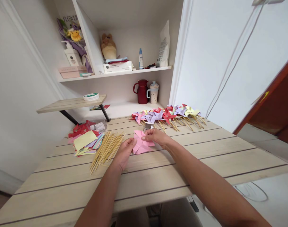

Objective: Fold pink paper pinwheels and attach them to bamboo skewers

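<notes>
Both hands [140, 143] pinch pink paper [141, 144]

Pink paper piece [141, 143], folded and creased into pinwheel flaps, lies flat near the table's middle, one flap lifted at its far edge, pinched.
</notes>
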{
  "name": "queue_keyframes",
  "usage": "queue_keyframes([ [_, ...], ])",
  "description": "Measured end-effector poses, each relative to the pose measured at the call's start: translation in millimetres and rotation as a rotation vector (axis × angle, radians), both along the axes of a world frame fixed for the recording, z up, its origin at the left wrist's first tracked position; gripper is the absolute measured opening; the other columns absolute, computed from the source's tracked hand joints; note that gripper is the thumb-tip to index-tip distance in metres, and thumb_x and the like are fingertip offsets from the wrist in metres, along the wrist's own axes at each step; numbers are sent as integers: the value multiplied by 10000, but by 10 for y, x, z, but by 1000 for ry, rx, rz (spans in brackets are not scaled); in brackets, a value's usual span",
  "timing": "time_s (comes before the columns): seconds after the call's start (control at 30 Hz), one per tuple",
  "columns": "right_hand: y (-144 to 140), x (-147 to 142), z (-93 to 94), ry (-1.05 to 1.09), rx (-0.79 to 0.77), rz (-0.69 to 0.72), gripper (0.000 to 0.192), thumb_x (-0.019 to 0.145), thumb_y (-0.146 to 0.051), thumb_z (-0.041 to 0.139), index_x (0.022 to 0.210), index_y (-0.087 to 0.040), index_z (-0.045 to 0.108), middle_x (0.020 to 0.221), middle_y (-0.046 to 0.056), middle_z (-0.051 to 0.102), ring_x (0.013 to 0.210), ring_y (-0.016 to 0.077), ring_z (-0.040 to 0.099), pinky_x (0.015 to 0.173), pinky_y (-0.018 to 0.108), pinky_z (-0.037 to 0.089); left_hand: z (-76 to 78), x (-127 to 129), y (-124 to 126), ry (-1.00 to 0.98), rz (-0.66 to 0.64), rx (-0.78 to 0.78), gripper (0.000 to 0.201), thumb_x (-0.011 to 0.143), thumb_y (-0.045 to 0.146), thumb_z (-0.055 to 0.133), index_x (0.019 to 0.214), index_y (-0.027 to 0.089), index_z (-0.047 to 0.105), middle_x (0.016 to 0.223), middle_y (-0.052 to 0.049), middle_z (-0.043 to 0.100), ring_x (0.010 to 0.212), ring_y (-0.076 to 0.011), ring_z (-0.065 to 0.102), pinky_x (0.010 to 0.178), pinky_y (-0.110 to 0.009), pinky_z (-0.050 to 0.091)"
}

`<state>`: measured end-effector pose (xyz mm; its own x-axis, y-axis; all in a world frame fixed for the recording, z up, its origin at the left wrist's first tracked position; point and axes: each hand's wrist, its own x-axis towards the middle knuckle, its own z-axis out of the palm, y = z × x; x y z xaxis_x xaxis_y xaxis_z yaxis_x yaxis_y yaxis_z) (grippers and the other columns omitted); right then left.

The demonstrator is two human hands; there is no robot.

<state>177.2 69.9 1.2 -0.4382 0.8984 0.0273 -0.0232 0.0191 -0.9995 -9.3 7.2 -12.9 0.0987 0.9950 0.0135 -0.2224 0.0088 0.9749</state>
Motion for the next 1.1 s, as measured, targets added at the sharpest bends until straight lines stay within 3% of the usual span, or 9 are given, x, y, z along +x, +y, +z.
queue_keyframes([
  [0.1,-8,-6,2,-20,8,-6,355,551,-395,864,583,-173,588,544,-42,514,544,105,420,550,271,276,34,-16,5,-65,-51,-31,481,750,573,741,937,130,738,835,-73,702,735,-152,599,686,-255,452],
  [0.23,-15,7,14,-35,29,-14,345,586,-416,839,590,-171,596,579,-21,553,579,123,465,574,279,312,46,-58,49,-186,27,-107,661,803,738,542,887,115,746,844,-114,708,774,-181,623,710,-287,479],
  [0.33,-26,6,25,-48,40,-12,362,587,-422,840,572,-175,574,566,-31,525,573,118,444,569,277,299,22,-62,54,-143,52,-98,482,780,604,691,875,135,742,832,-88,708,750,-163,613,693,-271,463],
  [0.43,-42,-8,34,-58,43,1,385,578,-429,845,563,-179,553,561,-39,503,569,113,425,565,273,285,1,-39,27,-75,-9,-67,344,740,458,789,896,154,748,799,-44,690,703,-132,577,665,-247,427],
  [0.73,-37,-2,35,-75,58,39,409,552,-427,857,581,-178,534,564,-64,443,577,100,367,568,263,247,7,-26,1,57,-66,-67,361,709,454,806,867,135,751,676,-12,608,600,-101,466,577,-232,329],
  [0.9,-58,-5,53,-87,72,50,445,526,-463,868,569,-184,523,570,-57,447,589,109,375,577,268,260,4,-17,5,89,4,-51,338,680,449,824,730,130,724,571,26,525,532,-81,401,535,-223,287],
  [1.1,-76,-21,52,-116,87,53,411,586,-485,835,581,-177,564,565,-44,481,599,119,397,591,275,275,-18,-13,16,119,139,-35,328,644,433,845,753,139,751,701,-30,674,623,-121,542,625,-254,401],
])
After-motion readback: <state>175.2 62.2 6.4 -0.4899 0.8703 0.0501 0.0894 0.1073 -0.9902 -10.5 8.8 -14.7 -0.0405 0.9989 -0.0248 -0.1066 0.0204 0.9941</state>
